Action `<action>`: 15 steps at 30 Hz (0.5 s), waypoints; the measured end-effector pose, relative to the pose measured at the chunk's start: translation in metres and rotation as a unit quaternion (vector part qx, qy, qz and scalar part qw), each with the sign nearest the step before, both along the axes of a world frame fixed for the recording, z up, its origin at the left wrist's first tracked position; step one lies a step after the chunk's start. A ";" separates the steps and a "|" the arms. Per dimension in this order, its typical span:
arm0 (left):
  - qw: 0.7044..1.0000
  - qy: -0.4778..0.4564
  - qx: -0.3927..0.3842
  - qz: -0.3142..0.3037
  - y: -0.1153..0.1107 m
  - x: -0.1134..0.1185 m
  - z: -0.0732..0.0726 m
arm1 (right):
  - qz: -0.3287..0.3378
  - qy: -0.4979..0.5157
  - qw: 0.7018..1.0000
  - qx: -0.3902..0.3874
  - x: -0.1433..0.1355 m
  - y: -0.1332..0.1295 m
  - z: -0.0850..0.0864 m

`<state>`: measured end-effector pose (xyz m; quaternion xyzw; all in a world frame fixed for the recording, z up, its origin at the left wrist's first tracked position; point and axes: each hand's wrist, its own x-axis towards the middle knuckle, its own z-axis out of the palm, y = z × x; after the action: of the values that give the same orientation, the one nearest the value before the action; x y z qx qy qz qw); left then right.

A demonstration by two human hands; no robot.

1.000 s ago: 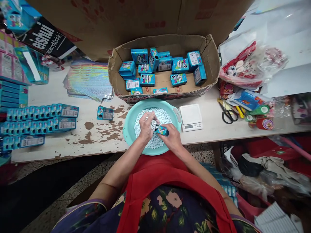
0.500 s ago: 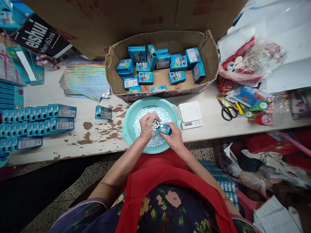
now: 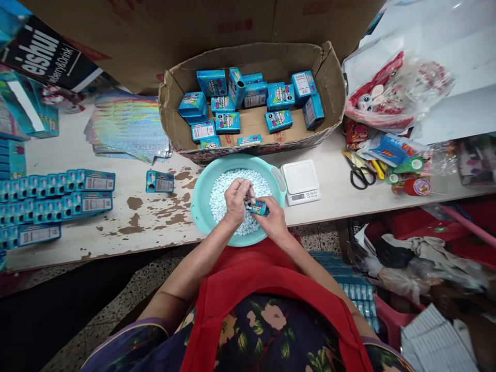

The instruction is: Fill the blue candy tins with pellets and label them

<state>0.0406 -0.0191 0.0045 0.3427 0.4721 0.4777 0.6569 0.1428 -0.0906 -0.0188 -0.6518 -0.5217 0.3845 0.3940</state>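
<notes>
Box [image 3: 258, 207] pinched in right hand [image 3: 275, 217], end toward nine o'clock, by curled left hand [image 3: 235, 201], grip too hidden to tell; sensibly over basin [image 3: 200, 202], for catching stray pellets [image 3: 219, 192].

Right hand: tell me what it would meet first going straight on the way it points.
Probably the left hand, just past the small blue printed box that the right hand holds, though their relative depth is unclear.
</notes>
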 end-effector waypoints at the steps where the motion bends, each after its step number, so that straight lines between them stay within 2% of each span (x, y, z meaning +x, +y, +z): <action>1: 1.000 0.007 0.011 0.008 0.004 -0.003 -0.002 | 0.005 0.006 1.000 0.000 0.002 -0.001 0.001; 3: 0.998 0.046 0.028 0.044 0.013 -0.014 -0.012 | 0.001 0.024 1.000 0.008 0.007 -0.005 0.005; 5: 0.986 0.150 0.048 0.054 0.021 -0.027 -0.030 | -0.022 0.040 0.998 0.033 0.014 -0.007 0.010; 6: 0.971 0.229 0.061 0.020 0.022 -0.032 -0.041 | -0.035 0.046 0.997 0.045 0.017 -0.008 0.011; 7: 0.945 0.314 0.080 -0.044 0.020 -0.036 -0.052 | -0.046 0.050 0.996 0.055 0.019 -0.008 0.011; 8: 0.904 0.397 0.105 -0.124 0.015 -0.037 -0.062 | -0.057 0.054 0.995 0.063 0.021 -0.006 0.010; 10: 0.791 0.518 0.164 -0.282 -0.004 -0.035 -0.077 | -0.073 0.060 0.993 0.071 0.024 -0.002 0.004; 11: 0.736 0.553 0.195 -0.340 -0.015 -0.033 -0.081 | -0.081 0.063 0.992 0.074 0.024 0.000 0.000; 13: 0.646 0.586 0.259 -0.415 -0.035 -0.030 -0.083 | -0.094 0.065 0.990 0.079 0.024 0.005 -0.011; 15: 0.589 0.581 0.314 -0.466 -0.046 -0.035 -0.082 | -0.092 0.054 0.991 0.076 0.024 0.008 -0.022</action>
<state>0.0059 -0.0649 -0.0776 0.9055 0.3499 -0.0752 0.2280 0.1663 -0.0826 -0.0405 -0.6433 -0.4652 0.3403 0.5039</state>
